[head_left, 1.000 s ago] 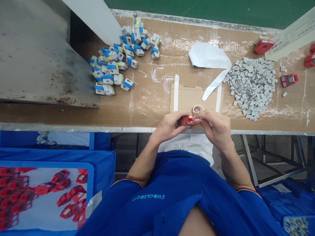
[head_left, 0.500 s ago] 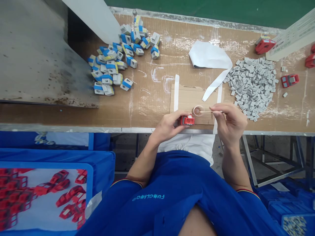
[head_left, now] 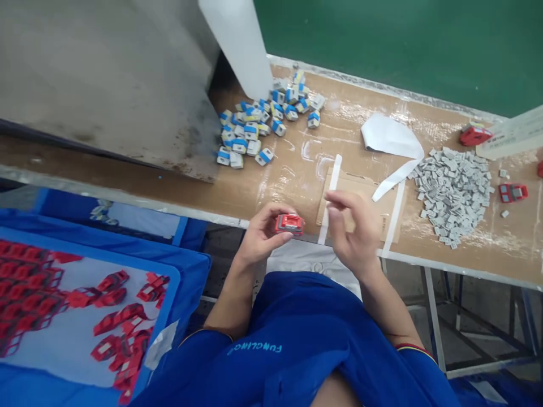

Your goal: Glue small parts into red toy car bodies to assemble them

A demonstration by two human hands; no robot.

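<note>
My left hand (head_left: pixel 261 234) is closed around a red toy vehicle cab (head_left: pixel 290 222) with grey trim, held at the table's front edge with its hollow side facing up. To the right of it, over the cardboard piece (head_left: pixel 386 226) taped down with white strips, hovers my right hand (head_left: pixel 354 230). Its fingers are curled and thumb and forefinger come close together; whatever they hold cannot be made out. The small round cup does not show now.
Blue, white and yellow parts (head_left: pixel 250 131) are heaped at the left, beside a metal box (head_left: pixel 169 102). Small grey pieces (head_left: pixel 456 189) form a pile at the right. A white strip sheet (head_left: pixel 392 134) lies between. Below left, a blue crate (head_left: pixel 172 282) holds red cabs.
My view has turned left. My left hand has drawn the red cab away to the left of the cardboard. My right hand has left the cup's spot, and its thin stick no longer shows.
</note>
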